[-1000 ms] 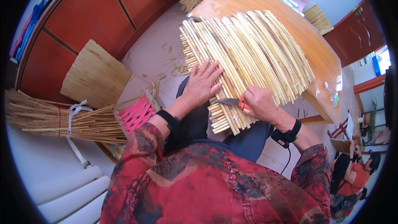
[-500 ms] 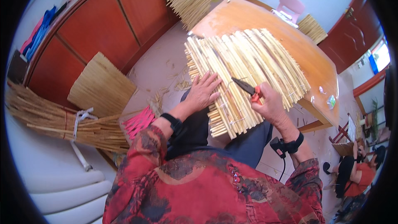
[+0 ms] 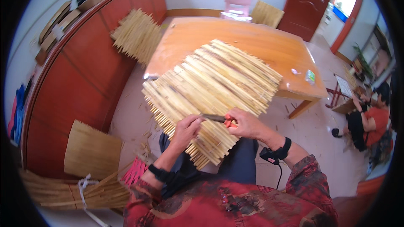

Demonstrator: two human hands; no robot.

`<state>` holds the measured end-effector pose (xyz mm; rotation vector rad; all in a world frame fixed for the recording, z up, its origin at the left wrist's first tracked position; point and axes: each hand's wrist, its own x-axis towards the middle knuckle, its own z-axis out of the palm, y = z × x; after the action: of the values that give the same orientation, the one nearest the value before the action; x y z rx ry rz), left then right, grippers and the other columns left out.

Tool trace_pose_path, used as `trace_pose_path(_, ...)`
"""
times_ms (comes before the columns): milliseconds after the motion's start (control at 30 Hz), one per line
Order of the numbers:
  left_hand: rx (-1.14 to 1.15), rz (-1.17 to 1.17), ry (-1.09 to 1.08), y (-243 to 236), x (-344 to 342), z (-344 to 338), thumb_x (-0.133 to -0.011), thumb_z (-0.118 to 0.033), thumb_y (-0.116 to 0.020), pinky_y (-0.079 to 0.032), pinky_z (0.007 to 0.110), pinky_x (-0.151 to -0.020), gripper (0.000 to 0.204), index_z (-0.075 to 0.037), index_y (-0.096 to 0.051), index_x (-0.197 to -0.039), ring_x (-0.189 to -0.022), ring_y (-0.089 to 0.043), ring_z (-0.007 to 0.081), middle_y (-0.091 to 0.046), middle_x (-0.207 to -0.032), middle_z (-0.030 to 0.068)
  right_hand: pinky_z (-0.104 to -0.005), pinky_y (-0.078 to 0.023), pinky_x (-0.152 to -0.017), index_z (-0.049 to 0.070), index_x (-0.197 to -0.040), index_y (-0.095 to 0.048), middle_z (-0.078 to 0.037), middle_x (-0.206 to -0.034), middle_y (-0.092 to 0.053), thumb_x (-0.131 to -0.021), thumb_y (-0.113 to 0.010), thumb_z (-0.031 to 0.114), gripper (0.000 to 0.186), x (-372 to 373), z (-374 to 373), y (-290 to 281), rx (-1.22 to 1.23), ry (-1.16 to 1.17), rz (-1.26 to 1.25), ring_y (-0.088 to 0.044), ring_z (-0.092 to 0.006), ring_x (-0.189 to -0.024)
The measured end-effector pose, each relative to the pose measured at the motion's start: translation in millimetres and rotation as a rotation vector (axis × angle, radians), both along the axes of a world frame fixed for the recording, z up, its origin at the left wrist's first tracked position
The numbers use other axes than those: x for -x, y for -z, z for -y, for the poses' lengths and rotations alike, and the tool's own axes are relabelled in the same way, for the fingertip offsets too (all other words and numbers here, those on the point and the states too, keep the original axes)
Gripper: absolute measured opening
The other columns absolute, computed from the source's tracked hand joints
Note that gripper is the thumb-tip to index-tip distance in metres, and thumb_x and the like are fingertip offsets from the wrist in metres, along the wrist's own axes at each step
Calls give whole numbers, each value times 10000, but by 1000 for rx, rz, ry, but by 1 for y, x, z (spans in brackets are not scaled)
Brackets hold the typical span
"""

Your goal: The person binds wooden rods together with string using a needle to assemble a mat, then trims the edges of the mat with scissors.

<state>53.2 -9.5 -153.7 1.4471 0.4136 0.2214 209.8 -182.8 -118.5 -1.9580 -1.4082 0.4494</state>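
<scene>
A mat of pale straw-coloured stalks (image 3: 223, 75), bound side by side with thin ties, lies tilted from my lap onto the table's near edge. My right hand (image 3: 245, 123) is closed round the red handles of a pair of pliers (image 3: 215, 118), whose dark jaws point left just above the mat. At the jaws' tip, my left hand (image 3: 187, 130) is closed, thumb and fingers pinched together over the stalks. Whatever sits between those fingers is too small to make out.
The orange wooden table (image 3: 185, 31) stands ahead. More stalk mats (image 3: 92, 149) lean against the red cabinets (image 3: 80, 80); a tied bundle of stalks (image 3: 63, 189) lies at the lower left. Beyond the table is a pink chair (image 3: 237, 1). Another person (image 3: 374, 120) sits at the far right.
My left hand has gone from lying flat on the mat to a pinch beside the pliers' tip. The view has swung, and the mat's stalks now slant more. The pliers stay in my right hand.
</scene>
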Motion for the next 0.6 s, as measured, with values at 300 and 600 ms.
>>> trace_pose_path(300, -301, -14, -311, 28, 35, -23, -893, -127, -452, -301, 177, -439, 187, -15, -592, -945, -503, -373, 26, -416, -581, -40, -233, -454, -674, 7, -883, -587, -61, -771, -601, -701, -604, 85, 199, -120, 71, 37, -278, 597, -320, -564, -117, -699)
trace_pose_path(600, -416, 86, -402, 62, 32, -16, -892, -79, -446, -342, 183, -495, 166, 15, -558, -971, -528, -385, 43, -415, -618, -20, -384, -463, -662, 38, -794, -602, -154, -790, -608, -697, -597, 248, 232, -257, 130, 76, 68, 1195, 371, -581, -302, -733)
